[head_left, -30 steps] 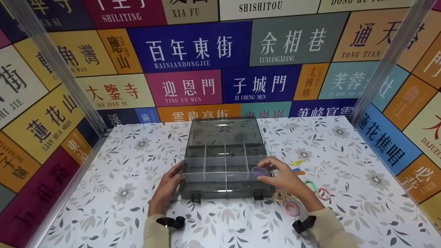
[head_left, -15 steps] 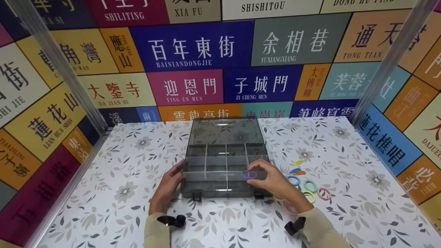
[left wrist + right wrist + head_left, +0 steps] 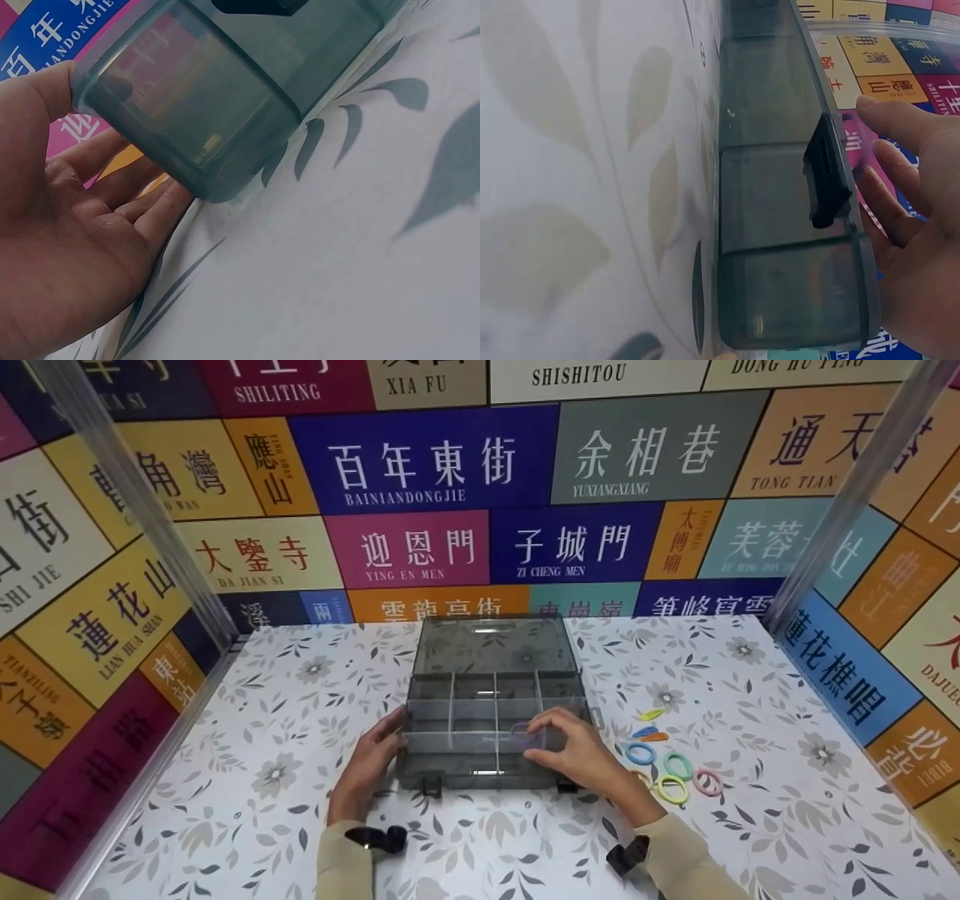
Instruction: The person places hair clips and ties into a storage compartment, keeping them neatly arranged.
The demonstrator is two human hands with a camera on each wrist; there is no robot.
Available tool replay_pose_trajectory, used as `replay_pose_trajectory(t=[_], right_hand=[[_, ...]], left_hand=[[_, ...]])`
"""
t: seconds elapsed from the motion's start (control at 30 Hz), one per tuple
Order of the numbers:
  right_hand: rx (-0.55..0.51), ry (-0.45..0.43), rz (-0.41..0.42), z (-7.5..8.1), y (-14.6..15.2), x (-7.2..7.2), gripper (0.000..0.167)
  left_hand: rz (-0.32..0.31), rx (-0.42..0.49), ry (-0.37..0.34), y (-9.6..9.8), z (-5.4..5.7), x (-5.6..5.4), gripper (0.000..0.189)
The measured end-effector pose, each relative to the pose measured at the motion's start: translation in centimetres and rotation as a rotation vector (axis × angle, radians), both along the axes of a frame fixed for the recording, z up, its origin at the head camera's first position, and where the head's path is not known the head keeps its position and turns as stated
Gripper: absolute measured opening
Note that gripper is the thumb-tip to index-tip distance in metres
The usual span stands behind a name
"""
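Observation:
An open, smoky see-through compartment box [image 3: 450, 763] stands on the table, its lid [image 3: 487, 645] leaning back. At the box's left side my left hand [image 3: 371, 757] touches the outer wall with thumb and fingers. In the left wrist view the fingers of the left hand [image 3: 97, 225] lie fairly straight beside the box corner [image 3: 225, 97]. My right hand [image 3: 574, 746] pinches a purple hair tie [image 3: 517, 735] over the right front part of the box. The tie looks faint and blurred. In the right wrist view the right hand [image 3: 922, 202] is beyond the box's front wall [image 3: 780, 195].
Right of the box lie a blue hair tie [image 3: 640, 753], a green one [image 3: 678, 765], a yellow one [image 3: 673, 790] and a pink one [image 3: 707, 781]. Behind them are small yellow [image 3: 651, 714], blue [image 3: 643, 731] and orange clips [image 3: 655, 737]. A sign-patterned wall [image 3: 420, 547] rises behind the table.
My right hand has moved left along the box front with the purple hair tie, from its right edge toward the middle divider. The left hand keeps its place at the box's left side.

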State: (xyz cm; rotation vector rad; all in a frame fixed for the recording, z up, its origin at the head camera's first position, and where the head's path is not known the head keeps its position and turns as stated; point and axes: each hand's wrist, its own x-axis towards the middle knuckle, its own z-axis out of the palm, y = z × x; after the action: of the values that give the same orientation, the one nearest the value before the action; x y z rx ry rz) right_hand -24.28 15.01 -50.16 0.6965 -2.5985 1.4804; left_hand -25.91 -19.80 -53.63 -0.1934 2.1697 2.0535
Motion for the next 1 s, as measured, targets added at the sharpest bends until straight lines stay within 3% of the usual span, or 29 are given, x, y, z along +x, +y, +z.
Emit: replay_pose_trajectory(t=[0.23, 0.47, 0.63, 1.0], right_hand=[[0.027, 0.049, -0.027, -0.24, -0.42, -0.12, 0.033], [0.002, 0.088, -0.001, -0.30, -0.46, -0.14, 0.039], [0.044, 0.130, -0.009, -0.45, -0.68, -0.33, 0.044], [0.039, 0.073, 0.010, -0.24, -0.22, -0.32, 0.040]], left_hand=[[-0.001, -0.013, -0.007, -0.01, 0.00, -0.01, 0.064], [-0.015, 0.031, 0.045, -0.11, -0.25, -0.02, 0.063], [-0.005, 0.005, 0.010, -0.04, -0.10, -0.03, 0.064], [0.002, 0.000, 0.004, -0.07, -0.08, -0.11, 0.065]])
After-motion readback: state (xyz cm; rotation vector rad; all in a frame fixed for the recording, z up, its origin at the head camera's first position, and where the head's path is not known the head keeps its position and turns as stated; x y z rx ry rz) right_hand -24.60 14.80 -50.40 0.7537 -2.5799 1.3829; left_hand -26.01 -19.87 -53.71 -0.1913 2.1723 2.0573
